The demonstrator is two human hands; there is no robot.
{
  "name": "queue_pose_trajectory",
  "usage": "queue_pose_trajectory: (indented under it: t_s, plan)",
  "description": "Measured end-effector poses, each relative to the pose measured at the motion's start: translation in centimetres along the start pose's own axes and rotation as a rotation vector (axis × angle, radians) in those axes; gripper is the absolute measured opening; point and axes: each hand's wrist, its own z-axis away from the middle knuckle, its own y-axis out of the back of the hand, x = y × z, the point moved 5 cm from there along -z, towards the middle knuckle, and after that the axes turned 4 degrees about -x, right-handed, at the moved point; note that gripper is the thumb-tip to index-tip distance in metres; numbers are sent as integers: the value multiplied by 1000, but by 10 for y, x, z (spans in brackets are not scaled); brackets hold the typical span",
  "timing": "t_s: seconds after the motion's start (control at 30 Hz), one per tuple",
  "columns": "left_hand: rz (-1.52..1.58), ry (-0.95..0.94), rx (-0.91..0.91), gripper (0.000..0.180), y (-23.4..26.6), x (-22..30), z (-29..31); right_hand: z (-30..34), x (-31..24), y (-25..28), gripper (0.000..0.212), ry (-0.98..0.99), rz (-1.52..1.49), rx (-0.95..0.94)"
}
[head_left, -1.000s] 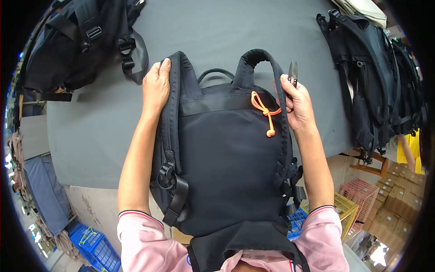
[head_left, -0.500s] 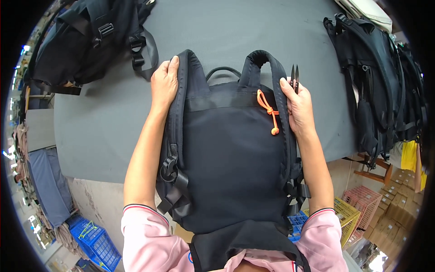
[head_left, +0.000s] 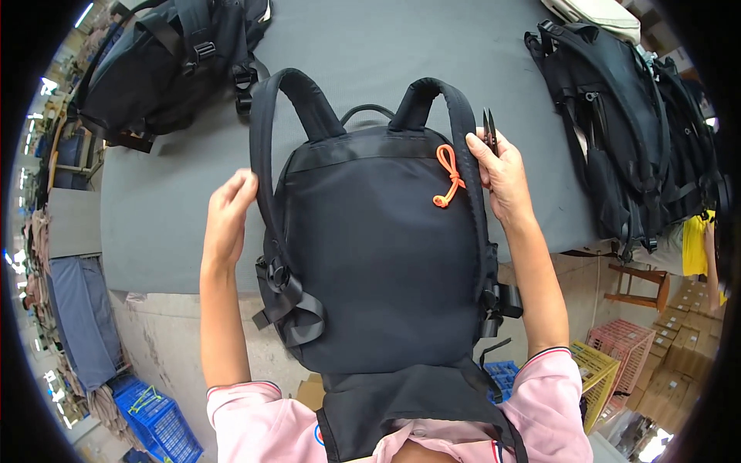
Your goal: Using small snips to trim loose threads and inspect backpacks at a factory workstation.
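A black backpack (head_left: 378,247) lies with its strap side up, its lower end hanging toward me over the table edge. My left hand (head_left: 228,216) is closed at the outer edge of the left shoulder strap (head_left: 263,131), pinching it lower down. My right hand (head_left: 505,174) grips the right shoulder strap (head_left: 461,116). Between its fingers it also keeps small dark thread snips (head_left: 489,127), blades pointing away from me. An orange cord loop (head_left: 448,170), knotted, hangs beside the right strap. Webbing with buckles (head_left: 289,297) dangles at the pack's lower left.
The grey-topped table (head_left: 347,46) bears another black backpack (head_left: 162,69) at far left and more black packs (head_left: 617,131) at right. Below stand a blue crate (head_left: 158,420), a yellow crate (head_left: 598,374), a pink crate (head_left: 617,343), a wooden stool (head_left: 637,285) and cartons (head_left: 679,347).
My left hand has slid down the left strap toward me, and that strap now bows outward. The backpack has shifted slightly left. My right hand keeps its hold on strap and snips.
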Motion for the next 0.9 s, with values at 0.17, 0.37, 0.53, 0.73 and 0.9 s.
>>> queue_pose_trajectory:
  t_s: [0.17,0.37,0.53,0.73,0.9]
  plan:
    - [30,106,-316,28,-19,3,63,18,-7,2,20,13,1,-29]
    - [61,189,-221,27,-38,0,79,31,-9,12,22,14,42,-36]
    - [-133,-96,214,30,-7,-16,99,30,-4,13,22,33,68,-61]
    - [148,506,919,18,89,-183,321,39,-12,-1,15,-24,51,-79]
    - [634,1230,729,20,7,-331,458,32,9,-7,16,-76,37,-123]
